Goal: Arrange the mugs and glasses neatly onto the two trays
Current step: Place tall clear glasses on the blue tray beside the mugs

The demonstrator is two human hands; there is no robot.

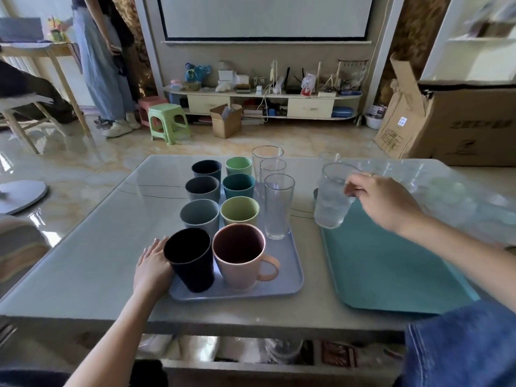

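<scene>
the right hand (382, 202) holds a clear bumpy drinking glass (332, 201) by its rim, with the fingers pinching the top edge, and the glass hangs tilted over the far left corner of the flat teal plastic tray (391, 263). this tray has no cups standing on its near part, so it looks like the glass is going there to start a row. the left hand (152, 268) rests on the table beside the pale blue plastic tray (282, 280), fingers pressed together and flat against the tall black cup (190, 259), maybe to keep it from sliding. on that tray the mugs stand in two neat lines, with the pink mug with a handle (240, 258) in front and three tall clear glasses (277, 205) along the right side. more clear glasses (391, 169) wait blurry on the grey table (92, 247) behind the teal tray.
</scene>
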